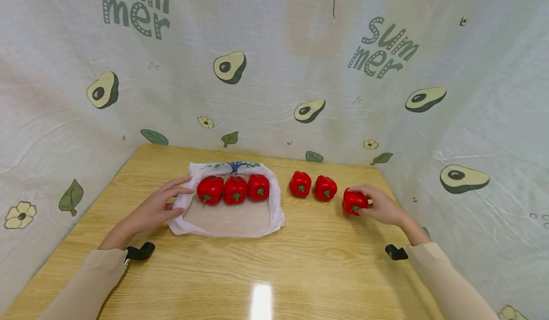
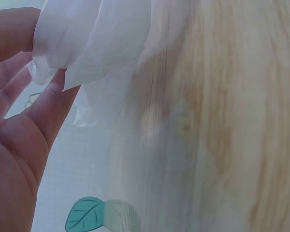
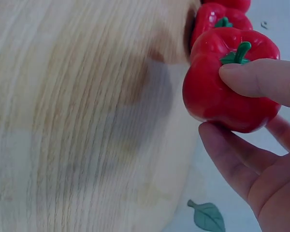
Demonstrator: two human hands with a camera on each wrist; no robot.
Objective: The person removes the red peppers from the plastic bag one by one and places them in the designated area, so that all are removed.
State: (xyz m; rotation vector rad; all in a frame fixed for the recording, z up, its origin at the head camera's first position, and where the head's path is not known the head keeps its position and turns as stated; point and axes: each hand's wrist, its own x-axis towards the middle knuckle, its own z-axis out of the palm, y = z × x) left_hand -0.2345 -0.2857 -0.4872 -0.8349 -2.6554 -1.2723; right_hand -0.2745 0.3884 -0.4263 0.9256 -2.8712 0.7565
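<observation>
A white plastic bag [image 1: 274, 217] lies spread open on the left part of the table, with a blue and green print on its far rim. Three red bell peppers stand in a row inside it, the middle pepper [image 1: 235, 190] among them. At the bag's left rim, my left hand [image 1: 152, 208] pinches the thin plastic [image 2: 87, 43] between thumb and fingers. Off to the right, my right hand [image 1: 383, 207] grips a red bell pepper [image 1: 353, 202], thumb close by its green stem [image 3: 241, 52] and fingers against its side.
Two more red bell peppers, a left one [image 1: 299, 184] and a right one [image 1: 325, 188], stand between the bag and my right hand. The wooden table [image 1: 300, 272] meets a printed cloth [image 1: 266, 101] hanging at the back and both sides.
</observation>
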